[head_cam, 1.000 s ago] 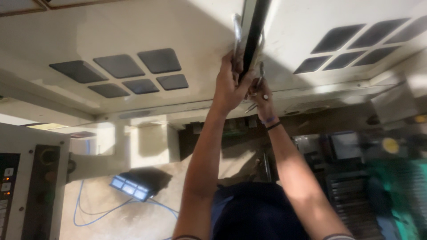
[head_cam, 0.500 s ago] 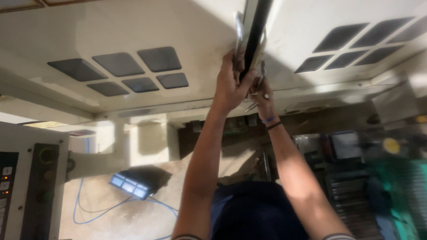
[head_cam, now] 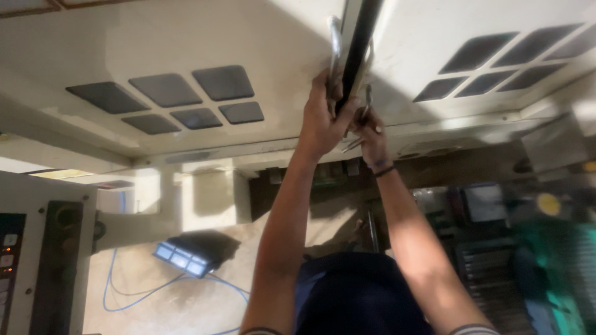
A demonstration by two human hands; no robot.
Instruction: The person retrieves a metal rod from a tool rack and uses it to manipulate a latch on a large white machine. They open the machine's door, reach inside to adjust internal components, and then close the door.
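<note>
Both my arms reach to a cream panel (head_cam: 261, 43). My left hand (head_cam: 323, 121) is closed around the lower end of a black bar (head_cam: 360, 43) that runs between two panel sections, beside a metal loop handle (head_cam: 335, 49). Just to its right, my right hand (head_cam: 371, 135), with a dark band on the wrist, is closed on a small metal tool (head_cam: 355, 144) held against the foot of the bar. What the tool's tip touches is hidden by the fingers.
Dark rhombus-shaped vents (head_cam: 180, 99) sit left of the bar and more vents (head_cam: 496, 59) sit to its right. A control box with buttons (head_cam: 25, 254) is at the left edge. A blue cable (head_cam: 124, 291), a small lit lamp (head_cam: 183, 259) and blurred dark machinery (head_cam: 515, 248) show beyond.
Both hands stay at the foot of the bar; only a slight shift of the view.
</note>
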